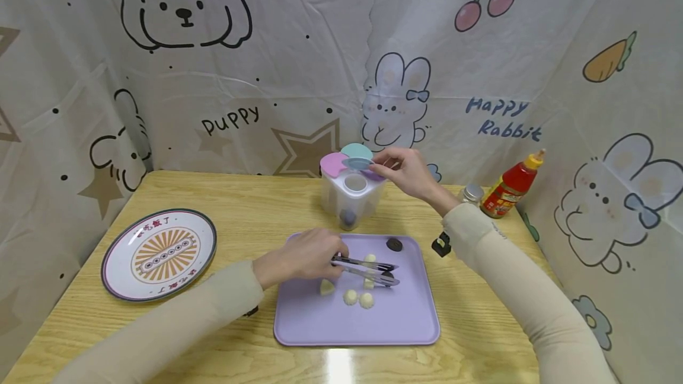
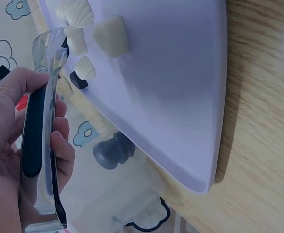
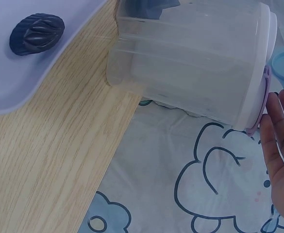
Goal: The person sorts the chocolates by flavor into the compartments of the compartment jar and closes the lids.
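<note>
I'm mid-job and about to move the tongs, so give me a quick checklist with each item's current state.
1. Tongs held in the left grip: ok, the thumb and fingers wrap the handles.
2. Blue lid of the container raised: ok, the right grip has it by the edge.
3. Round opening in the container's top uncovered: ok, it shows in the head view.
4. Piece caught between the tongs' tips: cannot tell; they overlap pieces on the tray.
5. Tray free of loose pieces: not ok, white pieces and dark pieces lie on it.
</note>
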The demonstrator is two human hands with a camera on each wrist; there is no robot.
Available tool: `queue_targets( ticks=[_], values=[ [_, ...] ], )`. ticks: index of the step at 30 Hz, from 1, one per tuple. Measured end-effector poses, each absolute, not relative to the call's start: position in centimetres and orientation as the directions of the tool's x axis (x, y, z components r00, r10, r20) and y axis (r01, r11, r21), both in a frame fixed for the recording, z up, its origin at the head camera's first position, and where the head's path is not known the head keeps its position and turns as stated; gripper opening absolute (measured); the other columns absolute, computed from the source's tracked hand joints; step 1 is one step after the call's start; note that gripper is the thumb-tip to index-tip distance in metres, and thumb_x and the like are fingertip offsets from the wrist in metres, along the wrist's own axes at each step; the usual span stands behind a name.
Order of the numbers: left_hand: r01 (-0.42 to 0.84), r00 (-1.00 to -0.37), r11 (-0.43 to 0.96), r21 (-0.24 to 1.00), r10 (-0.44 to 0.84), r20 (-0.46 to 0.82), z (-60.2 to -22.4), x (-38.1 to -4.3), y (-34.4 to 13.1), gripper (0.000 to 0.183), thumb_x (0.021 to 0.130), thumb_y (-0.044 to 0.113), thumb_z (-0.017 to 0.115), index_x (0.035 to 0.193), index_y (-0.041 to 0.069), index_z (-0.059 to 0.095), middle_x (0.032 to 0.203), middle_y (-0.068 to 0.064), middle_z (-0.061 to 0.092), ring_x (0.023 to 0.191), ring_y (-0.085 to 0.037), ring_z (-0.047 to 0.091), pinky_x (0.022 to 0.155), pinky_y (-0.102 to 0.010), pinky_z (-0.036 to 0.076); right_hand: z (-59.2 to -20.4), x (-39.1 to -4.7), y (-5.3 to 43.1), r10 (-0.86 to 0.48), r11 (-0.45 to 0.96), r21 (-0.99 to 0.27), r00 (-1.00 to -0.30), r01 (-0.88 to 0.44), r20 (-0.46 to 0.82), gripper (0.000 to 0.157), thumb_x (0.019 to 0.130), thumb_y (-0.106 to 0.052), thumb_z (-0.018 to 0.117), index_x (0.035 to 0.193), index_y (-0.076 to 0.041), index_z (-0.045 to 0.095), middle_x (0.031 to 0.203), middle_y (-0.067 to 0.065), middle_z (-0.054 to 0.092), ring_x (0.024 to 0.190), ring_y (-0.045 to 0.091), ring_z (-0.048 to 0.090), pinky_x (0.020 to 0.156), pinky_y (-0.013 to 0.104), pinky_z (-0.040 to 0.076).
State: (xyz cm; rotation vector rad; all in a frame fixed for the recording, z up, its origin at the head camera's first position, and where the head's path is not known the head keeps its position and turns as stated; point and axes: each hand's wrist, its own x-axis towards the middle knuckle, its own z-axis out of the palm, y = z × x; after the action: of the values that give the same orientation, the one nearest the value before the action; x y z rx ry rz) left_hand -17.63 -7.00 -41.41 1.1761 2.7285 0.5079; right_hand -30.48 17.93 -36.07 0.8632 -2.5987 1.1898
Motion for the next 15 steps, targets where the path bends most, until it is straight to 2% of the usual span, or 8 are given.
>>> queue_targets(
  ticks=[8, 15],
  values=[
    [0.673, -0.694, 0.643, 0.366, 0.720, 0.010, -41.2, -17.7, -7.0, 0.019, 0.085, 0.019, 0.081, 0.103, 0.012, 0.083, 0.089, 0.001, 0.077, 0.069, -0.006, 0.054, 0.059, -0.022, 0.044, -36.1, -30.5, 17.9, -0.440, 0.515, -0.647, -0.821, -0.562, 0.363, 0.015, 0.096, -0.015, 0.078, 0.106, -0.004, 0.078, 0.100, 0.014, 0.079, 0.085, 0.023, 0.072, 0.072, 0.020, 0.057],
    [0.661, -0.712, 0.666, 0.345, 0.702, 0.010, -39.9, -17.6, -7.6, 0.021, 0.089, 0.022, 0.081, 0.107, 0.012, 0.082, 0.095, 0.000, 0.077, 0.075, -0.007, 0.059, 0.069, -0.026, 0.051, -35.9, -30.4, 17.9, -0.432, 0.519, -0.652, -0.828, -0.553, 0.358, 0.015, 0.096, -0.015, 0.078, 0.105, -0.004, 0.078, 0.098, 0.014, 0.078, 0.084, 0.022, 0.070, 0.071, 0.019, 0.056]
  ],
)
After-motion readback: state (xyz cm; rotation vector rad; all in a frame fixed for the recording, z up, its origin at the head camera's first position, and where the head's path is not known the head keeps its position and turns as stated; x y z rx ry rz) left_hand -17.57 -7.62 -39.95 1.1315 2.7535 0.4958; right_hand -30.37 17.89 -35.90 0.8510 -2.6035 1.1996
